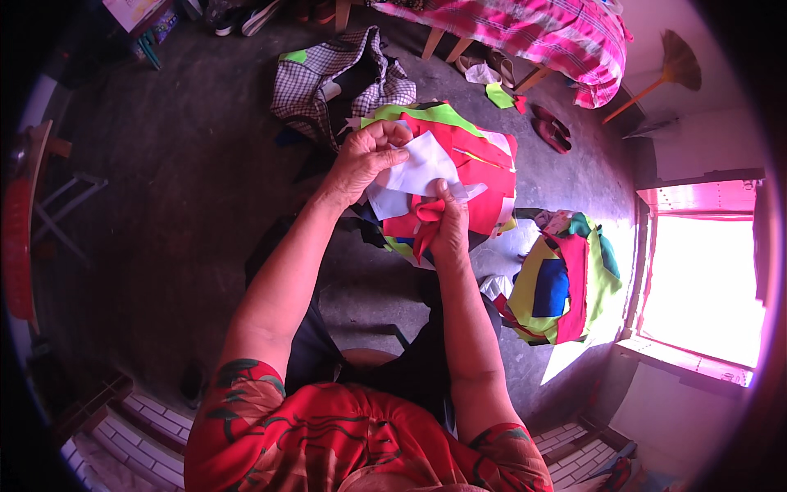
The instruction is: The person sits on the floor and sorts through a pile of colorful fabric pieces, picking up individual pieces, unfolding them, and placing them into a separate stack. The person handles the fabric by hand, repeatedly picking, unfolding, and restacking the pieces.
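Note:
In front of me my left hand pinches the upper left edge of a piece of white cloth. My right hand has its thumb pressed on the cloth's lower right part, so the piece is stretched between both hands. A bunched red cloth strip hangs at the right hand's fingers; whether it is gripped too, I cannot tell. Directly beneath lies a big heap of fabric pieces, mostly red with lime green, white and dark bits.
A second bundle of colourful cloth sits to the right by a bright window. Beyond the heap lies a checked cloth. Dark red shoes, a broom, a pink-covered table and a folding stand are around.

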Demonstrator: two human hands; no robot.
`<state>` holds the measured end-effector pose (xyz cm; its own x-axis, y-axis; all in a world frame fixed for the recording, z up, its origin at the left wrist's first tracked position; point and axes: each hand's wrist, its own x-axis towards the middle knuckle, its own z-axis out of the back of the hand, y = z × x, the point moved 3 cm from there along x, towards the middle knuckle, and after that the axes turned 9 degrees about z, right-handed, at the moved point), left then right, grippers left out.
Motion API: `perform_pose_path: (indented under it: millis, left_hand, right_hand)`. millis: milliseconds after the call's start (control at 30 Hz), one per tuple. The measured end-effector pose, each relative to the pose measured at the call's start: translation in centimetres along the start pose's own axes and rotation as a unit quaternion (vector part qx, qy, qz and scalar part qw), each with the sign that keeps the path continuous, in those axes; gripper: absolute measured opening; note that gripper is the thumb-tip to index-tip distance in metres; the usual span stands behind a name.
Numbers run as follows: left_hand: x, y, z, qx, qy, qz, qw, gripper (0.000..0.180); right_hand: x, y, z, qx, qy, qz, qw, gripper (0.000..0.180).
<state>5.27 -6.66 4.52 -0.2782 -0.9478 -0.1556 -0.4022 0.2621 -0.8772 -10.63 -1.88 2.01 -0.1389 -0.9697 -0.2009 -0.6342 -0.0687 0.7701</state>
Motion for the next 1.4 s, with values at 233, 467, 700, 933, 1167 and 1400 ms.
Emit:
perform_pose_path:
  millis: [233, 467, 700, 933, 1167, 1400]
  left_hand:
    - [0.1, -0.2, 0.2, 0.020, -0.015, -0.005, 1.000, 0.026]
    - [0.1, -0.3, 0.3, 0.009, -0.015, -0.003, 1.000, 0.027]
    - [0.4, 0.9, 1.5, 0.094, -0.077, -0.033, 0.992, 0.022]
    - [1.1, 1.5, 2.2, 0.164, -0.127, -0.035, 0.978, 0.020]
    - [1.4, 1.2, 2.7, 0.157, -0.173, -0.093, 0.968, 0.024]
    - [0.7, 0.5, 4.2, 0.142, -0.287, -0.081, 0.944, 0.031]
  right_hand:
    - [0.2, 0.0, 0.7, -0.008, -0.007, -0.025, 1.000, 0.025]
    - [0.3, 0.1, 1.0, -0.013, -0.012, -0.023, 1.000, 0.022]
    - [0.2, -0.2, 0.7, -0.032, -0.025, -0.024, 0.999, 0.020]
    - [0.7, -0.4, 1.1, -0.108, -0.072, -0.019, 0.991, 0.017]
    - [5.4, 1.4, 0.4, -0.294, -0.032, 0.017, 0.955, 0.027]
    - [14.9, 0.4, -0.5, -0.425, 0.020, 0.102, 0.899, 0.041]
